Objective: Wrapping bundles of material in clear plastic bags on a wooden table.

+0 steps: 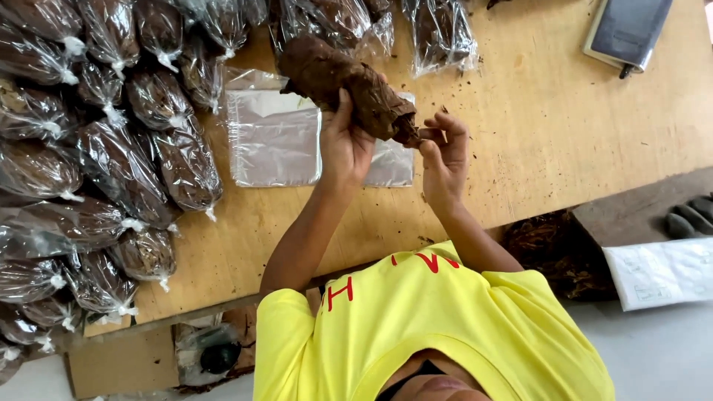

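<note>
The wooden surface spreads wide under me. A heap of tied clear bags stuffed with brown leaf crowds one side, and flat empty plastic bags lie just behind my hands. Above those I hold a roll of brown leaves, tilted in the air. My left hand has its fingers wrapped around the roll's middle. My right hand has its fingers pinched on the roll's narrow end. A dark notebook lies at the far corner.
</note>
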